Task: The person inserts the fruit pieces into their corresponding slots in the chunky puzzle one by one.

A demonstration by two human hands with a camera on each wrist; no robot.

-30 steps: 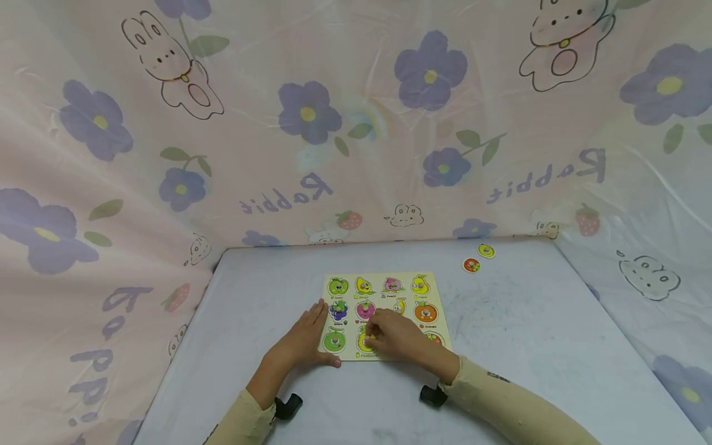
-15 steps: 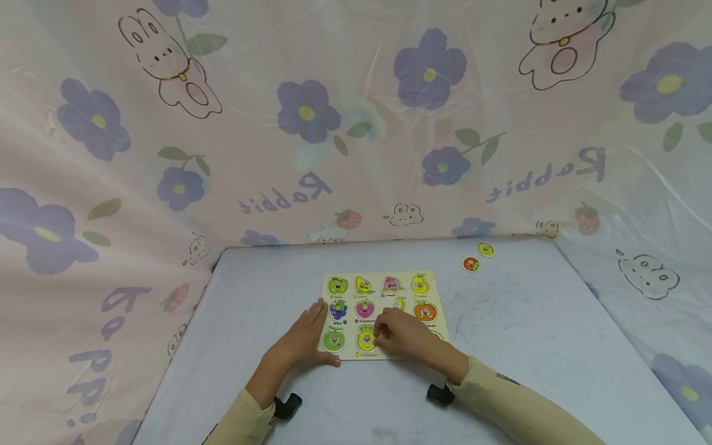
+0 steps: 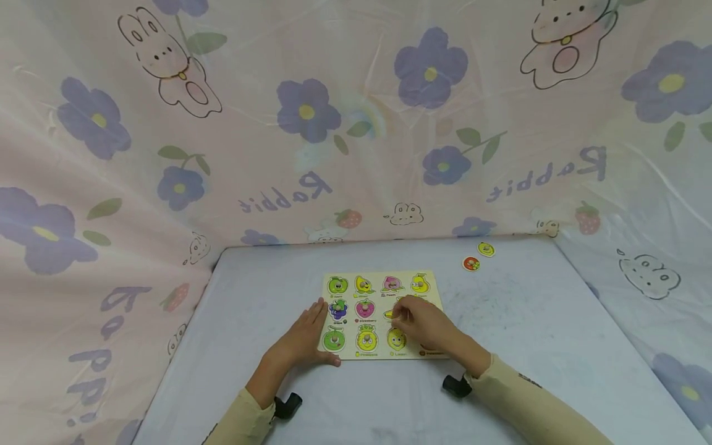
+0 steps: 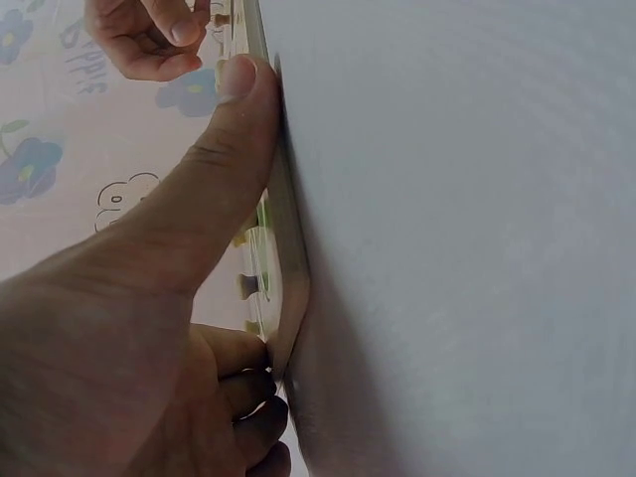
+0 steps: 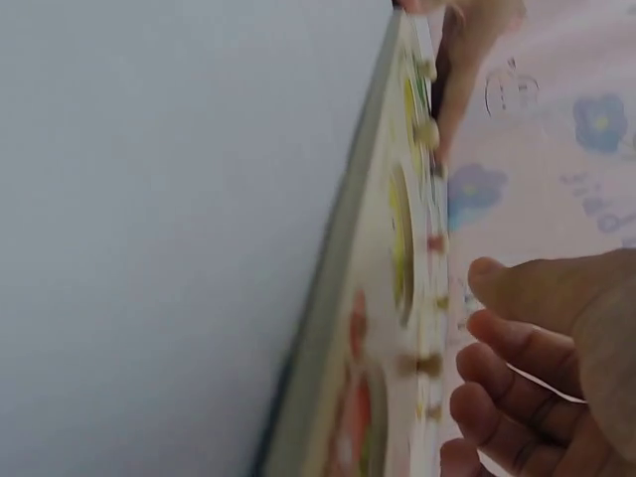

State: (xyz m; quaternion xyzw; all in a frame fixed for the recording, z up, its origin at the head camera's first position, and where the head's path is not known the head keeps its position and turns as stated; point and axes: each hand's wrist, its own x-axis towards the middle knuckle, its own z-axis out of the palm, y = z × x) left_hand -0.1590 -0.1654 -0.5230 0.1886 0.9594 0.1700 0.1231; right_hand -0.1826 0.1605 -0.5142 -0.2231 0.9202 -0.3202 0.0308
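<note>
A wooden fruit peg puzzle board (image 3: pixel 379 278) lies flat on the table. My left hand (image 3: pixel 303 334) rests at its near left corner, fingers along the left edge and thumb (image 4: pixel 243 109) against the near edge. Over the right half hovers my right hand (image 3: pixel 423 318), its fingertips close to the banana piece (image 3: pixel 388 314). In the right wrist view the thumb and loosely bent fingers have nothing between them. Below the hand, the lemon recess (image 5: pixel 400 238) has no knob in it. A red recess (image 5: pixel 366 427) at the near right corner is mostly hidden in the head view.
Two loose knobbed pieces, a round red one (image 3: pixel 471 264) and a yellow one (image 3: pixel 486 249), lie at the back right of the white-covered table (image 3: pixel 528 334). Patterned curtain (image 3: pixel 356 154) closes in the back and both sides. A black wrist camera (image 3: pixel 457 386) sits below the right sleeve.
My right hand has moved right and slightly up, from the pineapple piece to the banana, uncovering the pineapple and the lemon recess. The left hand and the board stay put.
</note>
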